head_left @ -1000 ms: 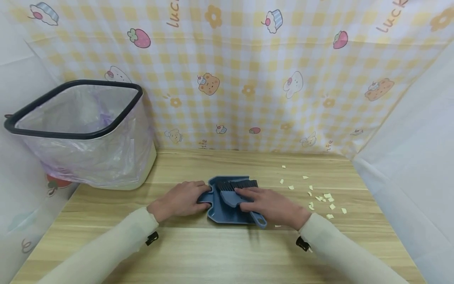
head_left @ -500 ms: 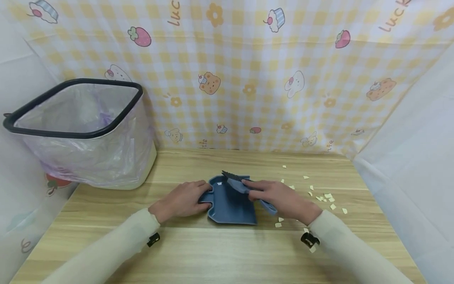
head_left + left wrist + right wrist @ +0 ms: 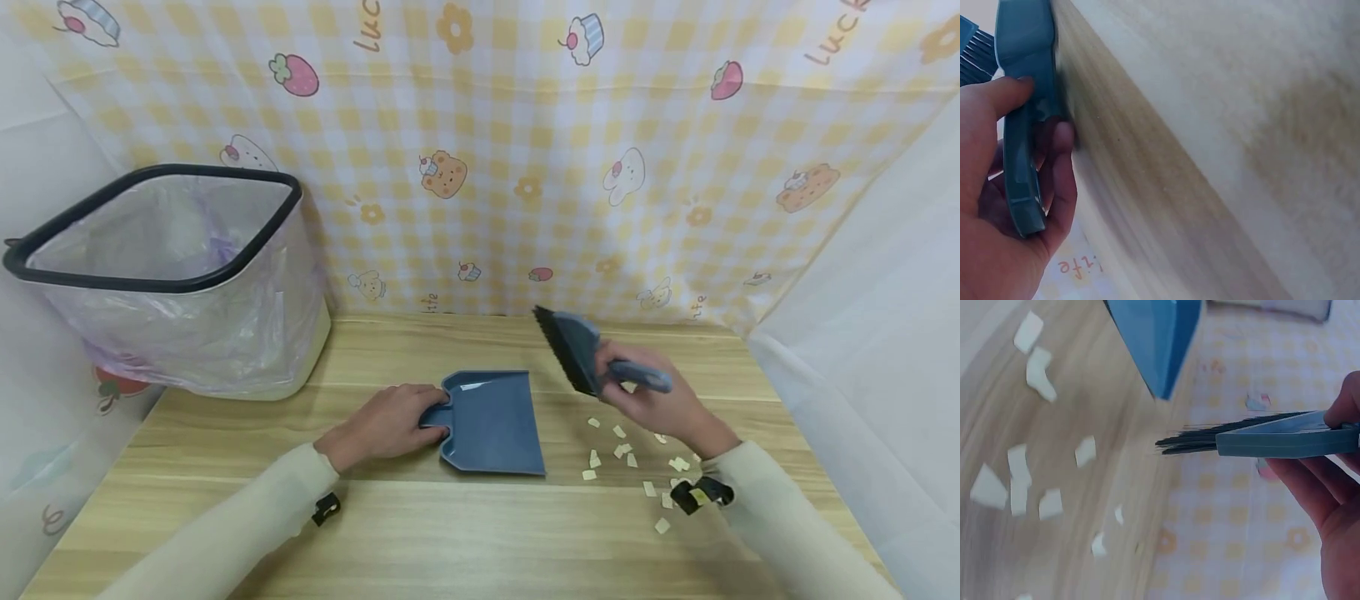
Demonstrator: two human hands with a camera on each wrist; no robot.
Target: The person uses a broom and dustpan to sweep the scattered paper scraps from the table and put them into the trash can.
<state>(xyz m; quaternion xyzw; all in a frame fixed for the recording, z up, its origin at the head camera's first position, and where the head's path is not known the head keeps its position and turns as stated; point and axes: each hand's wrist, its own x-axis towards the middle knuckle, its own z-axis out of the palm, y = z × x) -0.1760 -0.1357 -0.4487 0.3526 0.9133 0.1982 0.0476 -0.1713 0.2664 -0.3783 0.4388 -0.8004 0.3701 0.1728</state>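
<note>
My left hand (image 3: 393, 421) grips the short handle of a blue dustpan (image 3: 495, 425) lying on the table, its wide lip facing right. In the left wrist view the thumb lies on top of the dustpan handle (image 3: 1019, 162) and fingers curl beneath. Up off the table to the right, my right hand (image 3: 660, 396) holds a blue hand brush (image 3: 581, 337), black bristles tilted toward the left. The right wrist view shows thumb and fingers round the brush (image 3: 1285, 440). Below it, several small pale paper scraps (image 3: 622, 450) lie scattered between the dustpan lip and the right wrist.
A bin (image 3: 300, 350) with a black rim and a thin plastic liner stands at the table's back left. Behind the wooden table (image 3: 420, 533) hangs a yellow checked cloth (image 3: 487, 125). White sheeting (image 3: 870, 375) borders the right side.
My right hand has lifted the brush from over the dustpan and moved right, turning the bristles leftward. More scraps show near the dustpan lip. My left hand and the dustpan stay put.
</note>
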